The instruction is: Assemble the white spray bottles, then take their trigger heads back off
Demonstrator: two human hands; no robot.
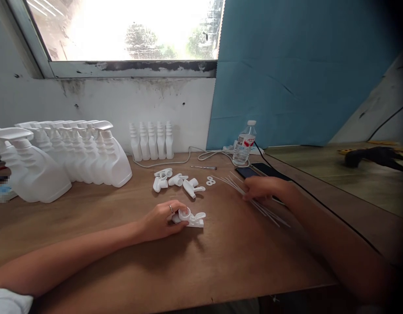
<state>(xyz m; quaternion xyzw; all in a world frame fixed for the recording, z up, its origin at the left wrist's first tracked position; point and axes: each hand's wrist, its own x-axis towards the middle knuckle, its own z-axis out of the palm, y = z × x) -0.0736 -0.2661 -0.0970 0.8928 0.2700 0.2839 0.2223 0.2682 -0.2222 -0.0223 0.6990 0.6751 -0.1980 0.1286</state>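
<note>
My left hand [162, 221] grips a white trigger spray head [197, 219] by its collar end, low over the table, with the round opening turned up. Over on the right, my right hand [265, 187] is closed at a loose bundle of thin white dip tubes [266, 211], whose ends stick out on both sides of the fingers. How many tubes are between the fingertips is hidden. Several more white spray heads [189, 188] lie beyond my left hand. Beside them are small white ring washers [210, 180].
White spray bottles [114, 161] stand in rows at the left. Several slim white bottles [152, 144] line the wall. A screwdriver [204, 167], a water bottle [243, 146], a phone [246, 172] and cables [165, 164] lie or stand toward the back.
</note>
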